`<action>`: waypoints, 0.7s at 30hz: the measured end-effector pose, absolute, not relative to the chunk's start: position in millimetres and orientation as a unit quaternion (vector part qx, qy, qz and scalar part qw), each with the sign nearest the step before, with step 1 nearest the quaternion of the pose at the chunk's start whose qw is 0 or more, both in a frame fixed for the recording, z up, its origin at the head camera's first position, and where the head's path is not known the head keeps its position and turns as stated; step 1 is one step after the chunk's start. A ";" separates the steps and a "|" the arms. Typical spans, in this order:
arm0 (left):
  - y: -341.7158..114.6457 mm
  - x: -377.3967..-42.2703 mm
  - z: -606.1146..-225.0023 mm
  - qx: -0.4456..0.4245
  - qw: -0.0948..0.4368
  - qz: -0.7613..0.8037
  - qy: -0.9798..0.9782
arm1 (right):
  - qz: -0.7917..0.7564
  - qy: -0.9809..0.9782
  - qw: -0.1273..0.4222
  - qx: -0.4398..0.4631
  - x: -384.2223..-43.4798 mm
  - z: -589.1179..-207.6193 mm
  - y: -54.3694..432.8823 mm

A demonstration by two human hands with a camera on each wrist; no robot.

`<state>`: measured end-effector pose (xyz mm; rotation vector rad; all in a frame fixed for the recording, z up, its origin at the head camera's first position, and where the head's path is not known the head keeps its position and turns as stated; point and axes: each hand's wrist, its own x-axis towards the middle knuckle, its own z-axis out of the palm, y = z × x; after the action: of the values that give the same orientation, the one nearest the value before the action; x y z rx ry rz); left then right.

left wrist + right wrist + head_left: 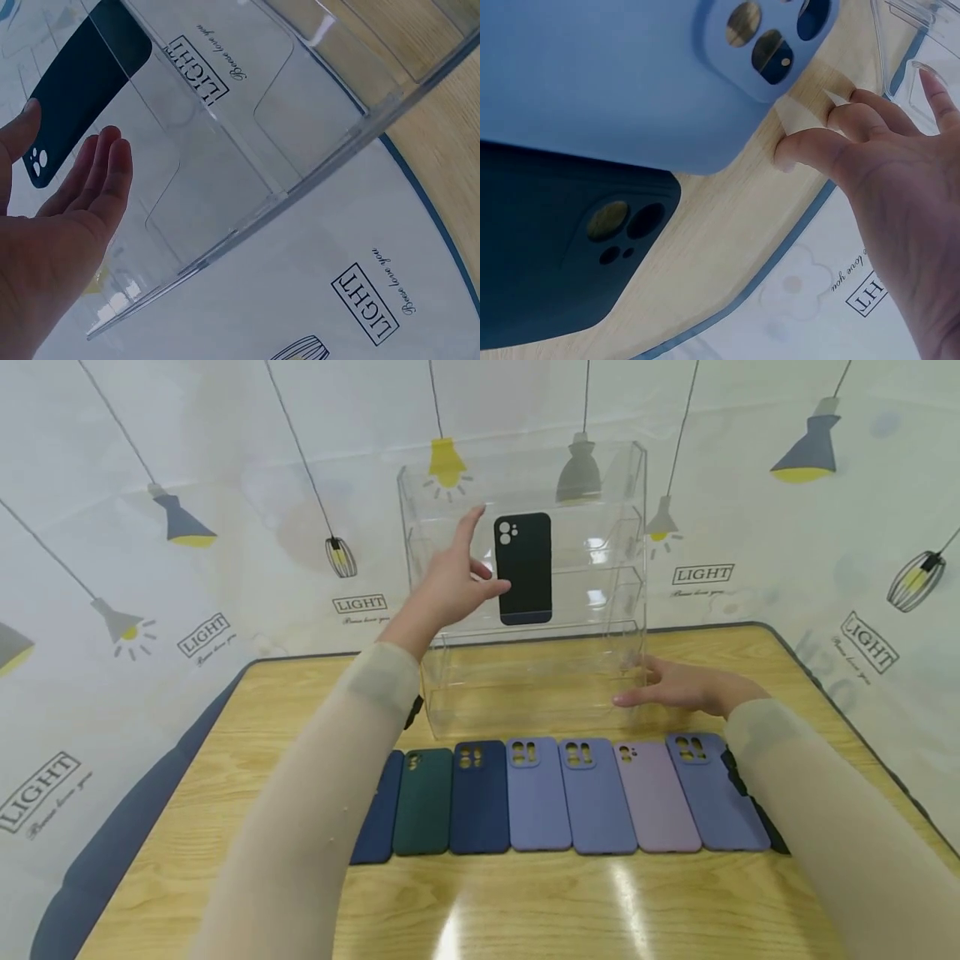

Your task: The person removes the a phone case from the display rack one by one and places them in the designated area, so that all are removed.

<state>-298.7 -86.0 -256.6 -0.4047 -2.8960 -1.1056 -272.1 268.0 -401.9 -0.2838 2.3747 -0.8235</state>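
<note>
A dark green phone case [523, 568] stands upright against a tier of the clear acrylic rack [525, 722], its lower edge behind a clear lip. Beside it is my left hand [456, 578], thumb on the case's left edge and index finger pointing up. In the left wrist view, the other fingers [112, 169] stay apart from the dark green case [86, 82]. My right hand [686, 685] is at the rack's lower right corner, thumb near its front. The right wrist view shows loosely bent fingers [810, 150] beside the rack, with nothing between them.
Along the table [480, 910] in front of the rack lies a row of phone cases, including a green one [423, 802], a navy one [480, 797], a pink one [658, 797] and a lavender one [718, 793]. My right forearm partly covers a dark case at the right end. Lamp-patterned cloth [285, 518] hangs behind.
</note>
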 end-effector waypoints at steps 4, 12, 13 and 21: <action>-77.9 -306.8 -259.3 -0.112 0.010 -0.357 -0.927 | -0.309 0.898 0.296 -0.106 -271.7 -402.3 268.6; -67.1 -315.5 -262.0 -0.122 0.044 -0.308 -0.943 | -0.295 0.901 0.300 -0.101 -272.6 -404.2 269.2; -65.8 -316.1 -262.8 -0.122 0.042 -0.306 -0.943 | -0.296 0.901 0.300 -0.100 -272.5 -404.4 269.1; -59.9 -316.2 -266.5 -0.118 0.016 -0.310 -0.943 | -0.296 0.901 0.302 -0.096 -272.4 -403.6 268.1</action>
<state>-316.2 -59.9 -266.5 -0.3669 -2.9333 -0.9643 -272.4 268.1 -403.6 -0.2554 2.3895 -0.7840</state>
